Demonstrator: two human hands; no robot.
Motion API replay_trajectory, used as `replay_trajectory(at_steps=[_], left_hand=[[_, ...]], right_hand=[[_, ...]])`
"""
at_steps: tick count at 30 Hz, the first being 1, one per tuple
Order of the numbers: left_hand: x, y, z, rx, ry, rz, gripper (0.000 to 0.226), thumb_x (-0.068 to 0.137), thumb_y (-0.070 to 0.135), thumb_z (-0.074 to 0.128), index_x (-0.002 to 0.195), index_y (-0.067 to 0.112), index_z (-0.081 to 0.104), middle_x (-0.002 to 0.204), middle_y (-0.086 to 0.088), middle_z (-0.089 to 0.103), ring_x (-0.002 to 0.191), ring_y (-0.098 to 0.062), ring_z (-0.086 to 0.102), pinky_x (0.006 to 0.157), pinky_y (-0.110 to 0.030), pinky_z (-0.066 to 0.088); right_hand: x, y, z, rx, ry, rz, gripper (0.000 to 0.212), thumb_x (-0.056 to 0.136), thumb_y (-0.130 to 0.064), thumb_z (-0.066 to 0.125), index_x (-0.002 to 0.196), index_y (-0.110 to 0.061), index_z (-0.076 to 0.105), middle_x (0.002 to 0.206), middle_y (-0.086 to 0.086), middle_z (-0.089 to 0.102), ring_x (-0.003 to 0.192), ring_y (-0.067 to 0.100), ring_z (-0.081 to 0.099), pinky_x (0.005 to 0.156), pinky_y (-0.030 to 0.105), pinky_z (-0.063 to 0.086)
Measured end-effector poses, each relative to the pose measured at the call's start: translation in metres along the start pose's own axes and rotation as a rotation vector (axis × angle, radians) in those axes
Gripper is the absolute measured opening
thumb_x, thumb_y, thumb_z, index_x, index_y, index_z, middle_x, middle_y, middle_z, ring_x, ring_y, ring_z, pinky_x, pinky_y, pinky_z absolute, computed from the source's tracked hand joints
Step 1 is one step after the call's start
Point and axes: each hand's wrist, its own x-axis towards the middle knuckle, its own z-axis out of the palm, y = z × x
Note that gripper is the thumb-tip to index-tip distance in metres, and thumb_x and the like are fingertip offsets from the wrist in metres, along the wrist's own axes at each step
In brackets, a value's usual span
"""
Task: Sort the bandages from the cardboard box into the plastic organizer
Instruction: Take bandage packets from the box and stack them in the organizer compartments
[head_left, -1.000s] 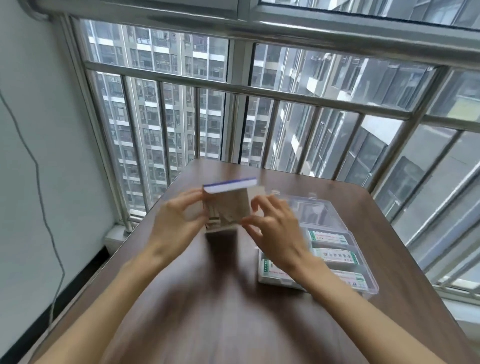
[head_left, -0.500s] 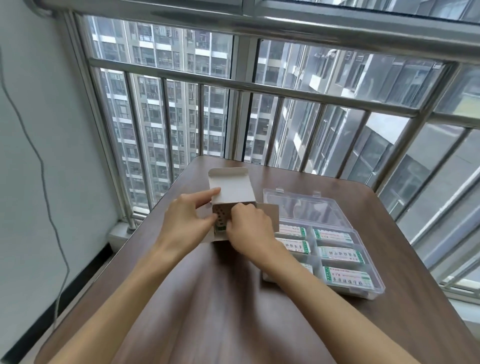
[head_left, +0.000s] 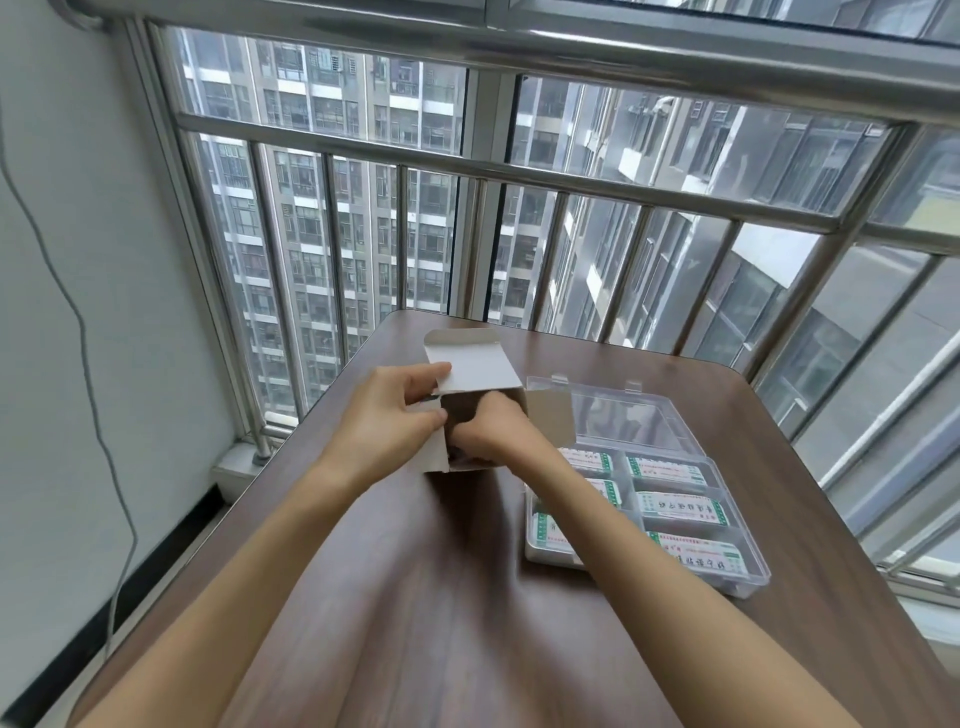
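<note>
A small cardboard box (head_left: 475, 364) stands on the brown table (head_left: 467, 597) with its flaps open. My left hand (head_left: 387, 421) grips its left side, thumb and fingers on the left flap. My right hand (head_left: 493, 431) reaches down into the box, its fingers hidden inside; what they hold cannot be seen. To the right lies the clear plastic organizer (head_left: 753, 582), lid folded back. Several white and green bandage packets (head_left: 680, 506) lie in its compartments.
A metal railing and window (head_left: 519, 171) run along the table's far and right edges. A white wall with a hanging grey cable (head_left: 88, 374) is on the left. Bare tabletop lies in front of the box, between my arms.
The box was held up and turned, then set down with its flaps opened. My right hand has moved from the box's side down into its opening.
</note>
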Motion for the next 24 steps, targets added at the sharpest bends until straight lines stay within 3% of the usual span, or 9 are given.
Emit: replay_trajectory(at_steps=[2, 4, 6, 9, 12, 15, 17, 20, 24], left_hand=[[0.003, 0.003, -0.002, 0.015, 0.000, -0.005, 0.051, 0.082, -0.009, 0.058, 0.131, 0.007, 0.055, 0.128, -0.002, 0.059, 0.113, -0.007, 0.055, 0.104, -0.031, 0.042], [0.006, 0.006, -0.005, 0.028, 0.023, -0.002, 0.052, 0.081, -0.009, 0.059, 0.130, 0.007, 0.056, 0.129, -0.004, 0.060, 0.114, -0.010, 0.057, 0.103, -0.036, 0.044], [0.010, 0.009, -0.009, 0.065, 0.054, -0.003, 0.052, 0.079, -0.007, 0.060, 0.130, 0.006, 0.056, 0.128, -0.005, 0.060, 0.113, -0.011, 0.057, 0.102, -0.034, 0.045], [0.016, 0.012, -0.019, 0.076, 0.018, -0.064, 0.051, 0.081, -0.006, 0.060, 0.131, 0.006, 0.055, 0.127, -0.010, 0.060, 0.113, -0.012, 0.055, 0.088, -0.025, 0.046], [0.024, 0.014, -0.024, 0.062, -0.066, -0.146, 0.047, 0.085, -0.005, 0.059, 0.130, 0.006, 0.056, 0.123, -0.013, 0.059, 0.106, -0.016, 0.053, 0.071, -0.020, 0.041], [0.032, 0.013, -0.026, 0.099, -0.104, -0.190, 0.046, 0.087, -0.002, 0.056, 0.132, 0.011, 0.055, 0.123, -0.011, 0.057, 0.100, -0.019, 0.052, 0.060, -0.018, 0.040], [0.036, 0.011, -0.025, 0.112, -0.112, -0.184, 0.047, 0.088, -0.001, 0.055, 0.133, 0.014, 0.055, 0.128, -0.011, 0.056, 0.104, -0.019, 0.052, 0.066, -0.018, 0.042], [0.038, 0.007, -0.024, 0.217, -0.055, -0.139, 0.046, 0.087, 0.007, 0.058, 0.131, 0.022, 0.057, 0.134, -0.006, 0.054, 0.120, -0.021, 0.051, 0.088, -0.027, 0.041], [0.037, 0.001, -0.023, 0.490, 0.090, -0.020, 0.038, 0.090, 0.027, 0.060, 0.128, 0.028, 0.057, 0.141, -0.002, 0.050, 0.131, -0.022, 0.042, 0.104, -0.040, 0.034]], right_hand=[[-0.004, 0.002, -0.007, -0.057, 0.058, -0.055, 0.024, 0.078, -0.016, 0.057, 0.097, -0.003, 0.061, 0.100, 0.016, 0.065, 0.097, 0.032, 0.063, 0.080, 0.035, 0.054], [-0.011, -0.002, -0.016, -0.136, 0.127, -0.134, 0.006, 0.078, -0.017, 0.060, 0.079, -0.011, 0.061, 0.084, 0.012, 0.062, 0.089, 0.030, 0.063, 0.062, 0.027, 0.046], [-0.019, -0.007, -0.029, -0.172, 0.174, -0.177, 0.008, 0.076, -0.024, 0.067, 0.070, -0.020, 0.069, 0.074, 0.006, 0.065, 0.080, 0.025, 0.065, 0.058, 0.028, 0.046], [-0.026, -0.010, -0.053, -0.056, 0.056, -0.169, 0.019, 0.077, -0.025, 0.073, 0.095, -0.019, 0.077, 0.074, 0.001, 0.068, 0.061, 0.010, 0.053, 0.054, 0.019, 0.045], [-0.029, -0.005, -0.074, 0.009, -0.067, -0.087, 0.027, 0.079, -0.024, 0.074, 0.100, -0.008, 0.074, 0.064, 0.000, 0.053, 0.052, 0.009, 0.032, 0.046, 0.018, 0.025], [-0.024, 0.006, -0.086, 0.069, -0.134, -0.033, 0.032, 0.080, -0.028, 0.073, 0.104, -0.007, 0.070, 0.058, -0.003, 0.045, 0.050, 0.009, 0.029, 0.046, 0.017, 0.024], [-0.019, 0.013, -0.091, 0.132, -0.172, -0.030, 0.038, 0.080, -0.033, 0.072, 0.110, -0.008, 0.068, 0.059, -0.004, 0.043, 0.051, 0.009, 0.027, 0.046, 0.017, 0.025], [-0.016, 0.020, -0.095, 0.239, -0.225, -0.075, 0.040, 0.081, -0.036, 0.070, 0.111, -0.010, 0.068, 0.070, -0.001, 0.045, 0.056, 0.009, 0.026, 0.052, 0.019, 0.024], [-0.024, 0.026, -0.103, 0.359, -0.365, -0.207, 0.031, 0.077, -0.036, 0.070, 0.101, -0.016, 0.072, 0.095, 0.002, 0.064, 0.071, 0.010, 0.033, 0.063, 0.022, 0.026]])
